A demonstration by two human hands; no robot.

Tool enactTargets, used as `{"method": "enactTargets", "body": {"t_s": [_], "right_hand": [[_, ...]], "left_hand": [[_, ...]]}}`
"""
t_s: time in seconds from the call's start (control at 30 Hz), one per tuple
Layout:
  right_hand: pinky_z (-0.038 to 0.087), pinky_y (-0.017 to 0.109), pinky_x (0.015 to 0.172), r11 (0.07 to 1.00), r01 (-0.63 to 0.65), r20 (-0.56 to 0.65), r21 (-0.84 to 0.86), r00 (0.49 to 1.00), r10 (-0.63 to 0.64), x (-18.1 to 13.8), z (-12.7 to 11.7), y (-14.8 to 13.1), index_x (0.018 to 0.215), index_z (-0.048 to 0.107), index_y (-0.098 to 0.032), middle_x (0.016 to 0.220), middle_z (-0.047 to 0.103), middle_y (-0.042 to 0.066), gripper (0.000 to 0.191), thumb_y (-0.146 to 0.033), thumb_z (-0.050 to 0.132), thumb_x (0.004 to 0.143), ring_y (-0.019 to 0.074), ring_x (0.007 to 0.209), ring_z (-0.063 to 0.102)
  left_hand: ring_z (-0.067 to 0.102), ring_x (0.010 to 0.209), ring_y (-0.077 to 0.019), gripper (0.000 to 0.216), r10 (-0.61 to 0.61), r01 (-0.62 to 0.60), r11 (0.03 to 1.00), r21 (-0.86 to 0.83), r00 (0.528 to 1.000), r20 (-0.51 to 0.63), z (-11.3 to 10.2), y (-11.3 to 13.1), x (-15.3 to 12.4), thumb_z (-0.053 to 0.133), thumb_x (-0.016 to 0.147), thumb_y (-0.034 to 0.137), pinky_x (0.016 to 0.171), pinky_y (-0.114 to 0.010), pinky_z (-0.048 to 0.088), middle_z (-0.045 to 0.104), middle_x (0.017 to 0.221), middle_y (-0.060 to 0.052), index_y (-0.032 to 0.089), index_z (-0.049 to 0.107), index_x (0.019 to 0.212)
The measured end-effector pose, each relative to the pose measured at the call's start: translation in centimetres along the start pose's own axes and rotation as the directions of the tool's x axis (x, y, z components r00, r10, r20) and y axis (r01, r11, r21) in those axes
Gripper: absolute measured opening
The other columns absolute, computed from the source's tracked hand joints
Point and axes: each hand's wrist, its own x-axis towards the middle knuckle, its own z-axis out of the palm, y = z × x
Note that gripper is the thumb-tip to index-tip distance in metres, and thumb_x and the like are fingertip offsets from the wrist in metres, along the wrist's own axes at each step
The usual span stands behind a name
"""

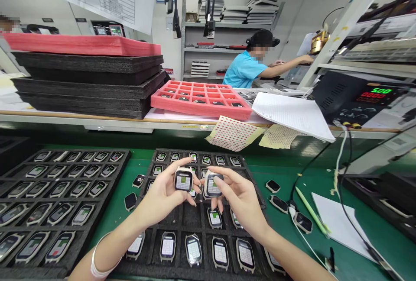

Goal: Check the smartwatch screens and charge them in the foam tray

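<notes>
My left hand [165, 190] grips a smartwatch body [183, 180] by its edges, its lit screen facing me with a green and white grid. Close beside it, my right hand [238, 194] has its fingers closed round another smartwatch body [212, 187]; the thumb lies on its lit screen. Both watches are strapless and held above a black foam tray [182, 216]. Watches with lit screens sit in many of the tray's compartments, such as the watch [194, 249] in the front row. My forearms and hands hide part of the tray.
Another black foam tray [107, 203] of watches lies left. Loose watches [303, 222], a green pen [312, 211], paper [341, 220] and cables lie right. A shelf holds stacked black foam [87, 90], a red tray [201, 110] and a power supply [360, 99]. A co-worker [248, 64] sits behind.
</notes>
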Motion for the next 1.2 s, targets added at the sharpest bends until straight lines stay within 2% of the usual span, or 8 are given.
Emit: {"method": "enactTargets", "body": {"t_s": [0.1,0.3,0.4,0.53,0.9,1.0,1.1,1.2], "right_hand": [[0.045,0.020,0.038,1.000,-0.003,-0.010,-0.019,1.000,0.003,-0.2,0.1,0.1,0.113,0.061,-0.021,0.072,0.063,0.003,0.023,-0.031,0.055,0.093,0.0139,0.048,0.059],[0.050,0.024,0.050,0.994,0.003,0.153,0.106,0.988,-0.019,-0.7,-0.1,0.2,0.127,0.052,-0.024,0.094,0.064,0.008,0.038,-0.026,0.058,0.090,0.0174,0.066,0.063],[0.052,0.025,0.053,0.990,0.007,0.199,0.138,0.979,-0.034,-0.8,0.0,0.1,0.132,0.047,-0.025,0.104,0.062,0.010,0.049,-0.024,0.063,0.087,0.0191,0.074,0.063],[0.053,0.025,0.051,0.998,0.005,0.115,0.070,0.993,-0.013,-0.9,0.3,0.2,0.133,0.046,-0.023,0.092,0.063,0.007,0.047,-0.020,0.062,0.088,0.0183,0.071,0.063],[0.056,0.026,0.057,0.999,-0.044,0.165,0.010,0.985,0.041,-1.0,-0.2,1.3,0.136,0.039,-0.026,0.095,0.060,0.006,0.057,-0.017,0.064,0.086,0.0200,0.079,0.065],[0.055,0.028,0.059,0.988,-0.046,0.205,-0.150,0.976,0.077,-0.5,-0.6,2.8,0.137,0.037,-0.025,0.099,0.061,0.006,0.056,-0.019,0.061,0.087,0.0188,0.076,0.064],[0.054,0.030,0.064,0.881,0.037,0.234,-0.472,0.969,0.085,-0.2,-1.0,5.2,0.132,0.042,-0.024,0.104,0.059,0.006,0.051,-0.018,0.062,0.085,0.0187,0.077,0.061],[0.049,0.037,0.085,0.685,0.217,0.351,-0.696,0.935,0.060,-0.4,-1.2,7.9,0.123,0.051,-0.021,0.112,0.054,0.007,0.048,-0.015,0.068,0.079,0.0237,0.099,0.055]], "left_hand": [[0.058,0.083,-0.0191,0.049,0.009,-0.008,0.999,0.047,1.000,-0.026,0.3,0.1,0.0,0.058,0.084,0.019,0.064,-0.030,0.056,0.059,0.094,-0.008,0.016,0.042,0.130],[0.057,0.073,-0.0168,0.044,0.019,-0.012,0.996,0.087,0.996,-0.083,0.3,-0.6,0.6,0.056,0.087,0.028,0.051,-0.024,0.053,0.059,0.082,-0.006,0.013,0.045,0.127],[0.059,0.077,-0.0172,0.051,0.021,-0.017,0.998,0.053,0.996,-0.082,0.0,-0.8,0.7,0.060,0.083,0.021,0.059,-0.026,0.055,0.060,0.088,-0.007,0.015,0.041,0.130],[0.058,0.087,-0.0184,0.067,0.036,-0.038,0.999,-0.035,0.999,-0.038,-0.1,-0.7,0.4,0.065,0.075,0.009,0.070,-0.030,0.055,0.060,0.098,-0.008,0.017,0.035,0.135],[0.058,0.087,-0.0183,0.078,-0.024,0.022,0.998,-0.062,0.999,-0.032,-0.1,-1.1,0.7,0.066,0.077,0.011,0.070,-0.030,0.053,0.058,0.098,-0.008,0.015,0.021,0.141],[0.057,0.093,-0.0182,0.091,-0.054,0.054,0.998,-0.036,0.999,0.007,-0.3,-1.7,0.5,0.067,0.074,0.007,0.081,-0.035,0.051,0.056,0.103,-0.007,0.020,0.009,0.143],[0.057,0.097,-0.0190,0.088,-0.091,0.086,0.992,0.094,0.995,0.047,-1.4,-3.3,0.3,0.059,0.081,0.012,0.084,-0.038,0.050,0.057,0.103,-0.007,0.022,-0.002,0.143],[0.060,0.091,-0.0190,0.072,-0.075,0.015,0.849,0.529,0.993,0.092,-3.4,-5.5,-0.1,0.049,0.087,0.020,0.076,-0.035,0.052,0.058,0.104,-0.009,0.020,0.000,0.140]]}}
